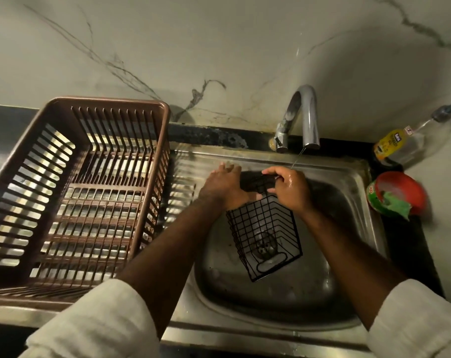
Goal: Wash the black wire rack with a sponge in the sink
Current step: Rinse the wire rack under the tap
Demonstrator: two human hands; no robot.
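Observation:
The black wire rack (265, 233) hangs tilted over the steel sink (348, 174), its lower end above the drain. My right hand (290, 188) grips the rack's top edge with curled fingers, just under a thin stream of water (298, 158) from the faucet (307, 112). My left hand (225, 186) lies against the rack's upper left side with its fingers straight and slightly blurred. A green sponge (397, 204) rests in a red bowl (405, 186) on the counter to the right of the sink; neither hand touches it.
A large brown slatted dish basket (116, 103) stands on the drainboard left of the sink. A bottle with a yellow label (397, 146) lies at the back right corner. The marble wall rises right behind the faucet.

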